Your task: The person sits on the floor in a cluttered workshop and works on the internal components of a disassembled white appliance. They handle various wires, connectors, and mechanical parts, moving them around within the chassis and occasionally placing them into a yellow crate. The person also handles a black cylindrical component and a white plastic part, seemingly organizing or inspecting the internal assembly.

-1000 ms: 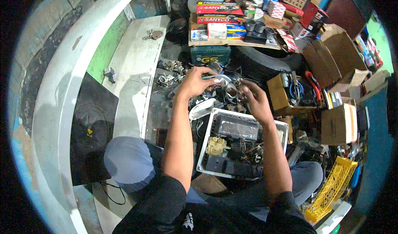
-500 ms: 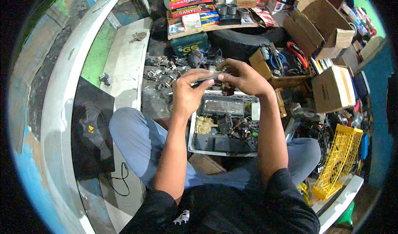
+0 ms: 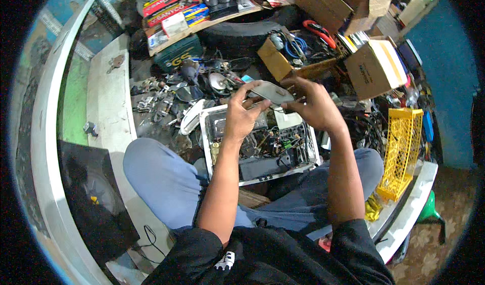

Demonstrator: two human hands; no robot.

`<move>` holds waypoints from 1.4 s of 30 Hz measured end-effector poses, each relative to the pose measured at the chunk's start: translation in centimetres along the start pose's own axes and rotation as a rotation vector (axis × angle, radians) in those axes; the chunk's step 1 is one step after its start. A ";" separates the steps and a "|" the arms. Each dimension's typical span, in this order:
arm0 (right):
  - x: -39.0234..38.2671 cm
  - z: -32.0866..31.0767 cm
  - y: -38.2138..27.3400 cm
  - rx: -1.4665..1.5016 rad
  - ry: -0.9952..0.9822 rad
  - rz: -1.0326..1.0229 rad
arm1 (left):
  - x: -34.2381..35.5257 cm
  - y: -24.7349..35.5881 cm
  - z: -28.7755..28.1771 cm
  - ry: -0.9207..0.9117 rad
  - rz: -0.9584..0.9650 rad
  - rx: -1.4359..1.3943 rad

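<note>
Between my two hands, above the far edge of a white-rimmed tray, is a flat grey rounded part with its broad face showing. Its exact kind is unclear. My left hand pinches its left end, thumb below and fingers above. At the other end, the curled fingers and thumb of my right hand hold its right edge. Small mechanical and electrical parts fill the tray, partly hidden by my left forearm. Just left of the tray lies a curved white piece.
Loose metal parts cover the floor at far left. Behind stand a green case, a tire and a shelf of boxes. Cardboard boxes and a yellow plastic basket stand at right. A white bench runs along the left.
My view has swung, so the surroundings sit further left and higher. The grey part, seen almost edge-on before, now shows its broad face. Both hands still hold it.
</note>
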State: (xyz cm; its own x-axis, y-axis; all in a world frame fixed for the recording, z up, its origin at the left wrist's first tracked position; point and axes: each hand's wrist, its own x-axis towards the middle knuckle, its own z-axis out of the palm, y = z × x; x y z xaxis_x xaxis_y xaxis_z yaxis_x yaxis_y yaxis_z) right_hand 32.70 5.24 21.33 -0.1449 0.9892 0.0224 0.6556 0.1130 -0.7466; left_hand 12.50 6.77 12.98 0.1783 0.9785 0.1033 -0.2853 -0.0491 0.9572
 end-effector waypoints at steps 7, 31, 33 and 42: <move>-1.0 4.6 5.2 0.108 0.063 0.149 | -0.2 -5.4 0.5 -0.136 -0.140 0.010; 2.3 12.9 16.6 -0.290 0.414 0.137 | -0.7 -16.3 -0.2 -0.245 -0.121 1.217; 2.2 12.6 17.0 -0.346 0.378 0.182 | -0.5 -16.4 -0.1 -0.265 -0.162 1.214; 1.7 14.5 17.8 -0.508 0.196 0.148 | -0.5 -17.0 -0.2 -0.167 -0.111 1.103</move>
State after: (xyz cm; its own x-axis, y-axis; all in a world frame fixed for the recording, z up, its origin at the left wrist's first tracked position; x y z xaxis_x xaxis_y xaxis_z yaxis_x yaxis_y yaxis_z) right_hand 33.39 7.62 -1.61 0.0841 0.9913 0.1015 0.9399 -0.0451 -0.3386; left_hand 17.06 7.13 -3.39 0.2989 0.9534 -0.0417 0.7154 -0.1950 0.6709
